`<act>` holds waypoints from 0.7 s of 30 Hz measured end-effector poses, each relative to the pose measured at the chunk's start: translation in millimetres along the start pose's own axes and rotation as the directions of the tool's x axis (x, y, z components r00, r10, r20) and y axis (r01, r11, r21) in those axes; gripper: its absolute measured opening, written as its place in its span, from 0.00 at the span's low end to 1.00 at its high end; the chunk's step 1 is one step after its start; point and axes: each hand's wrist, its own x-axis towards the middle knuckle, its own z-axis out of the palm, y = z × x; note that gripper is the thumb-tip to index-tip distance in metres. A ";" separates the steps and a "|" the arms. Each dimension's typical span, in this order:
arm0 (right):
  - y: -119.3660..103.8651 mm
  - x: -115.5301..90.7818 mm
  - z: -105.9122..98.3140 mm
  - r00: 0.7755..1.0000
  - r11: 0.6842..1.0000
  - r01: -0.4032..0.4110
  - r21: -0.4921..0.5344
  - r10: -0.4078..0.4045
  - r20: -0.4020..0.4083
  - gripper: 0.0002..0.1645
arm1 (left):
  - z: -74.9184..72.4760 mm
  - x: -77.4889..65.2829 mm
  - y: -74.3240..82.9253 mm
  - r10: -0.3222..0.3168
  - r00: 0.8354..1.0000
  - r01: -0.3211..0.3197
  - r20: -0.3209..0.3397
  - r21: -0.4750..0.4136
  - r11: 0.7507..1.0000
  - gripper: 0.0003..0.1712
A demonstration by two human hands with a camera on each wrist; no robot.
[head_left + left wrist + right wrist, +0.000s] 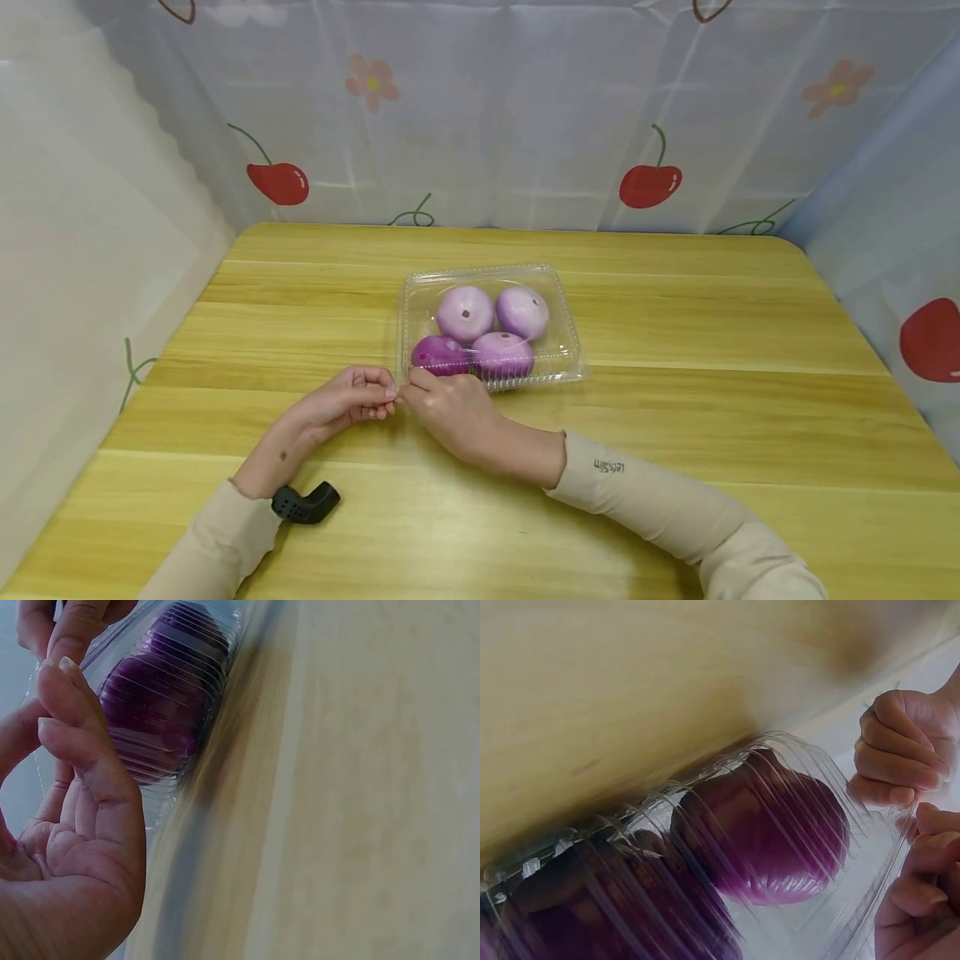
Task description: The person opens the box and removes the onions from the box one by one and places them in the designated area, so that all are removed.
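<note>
A clear plastic clamshell container (pixel 564 342) with a ribbed rim sits on the table, its lid down over several purple onions (pixel 465 313). One onion (pixel 439 356) at the front left is darker than the others. At the container's front-left corner, my left hand (pixel 347 406) pinches the thin edge between thumb and fingertips. Right beside it, my right hand (pixel 453 417) pinches the same edge, its knuckles in front of the onions. In the left wrist view the two sets of fingertips nearly meet at the rim. The ribbed side wall (pixel 780 817) shows close up in the right wrist view.
The container stands near the middle of a wooden table (pixel 712 358). Behind it hangs a pale curtain (pixel 487 108) printed with cherries and flowers, and similar cloth borders both sides. A black curved device (pixel 306 503) is at the left wrist.
</note>
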 end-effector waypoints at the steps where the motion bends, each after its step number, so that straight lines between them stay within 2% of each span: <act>1: 0.1 0.1 0.3 1.000 1.000 -0.002 0.009 0.002 0.004 0.03 | -0.3 -0.1 -0.1 0.003 1.000 -0.003 0.006 -0.002 1.000 0.13; 5: 1.2 0.9 2.1 1.000 0.999 0.008 0.048 -0.007 -0.003 0.03 | -1.3 -0.4 -0.1 0.015 1.000 -0.015 0.023 -0.007 1.000 0.13; 8: 2.4 2.0 3.3 0.999 0.997 0.013 0.077 -0.010 -0.041 0.05 | -1.5 -0.1 0.0 0.020 0.999 -0.020 0.027 -0.009 1.000 0.13; 13: 4.0 3.9 4.9 0.993 0.986 -0.015 0.168 0.034 -0.110 0.03 | -2.1 0.7 -0.8 0.026 0.999 -0.025 0.025 -0.015 1.000 0.13; 21: 3.7 5.4 3.1 0.988 0.975 -0.041 0.220 0.073 -0.136 0.04 | -4.2 1.0 -3.4 0.028 0.999 -0.028 0.031 -0.013 1.000 0.13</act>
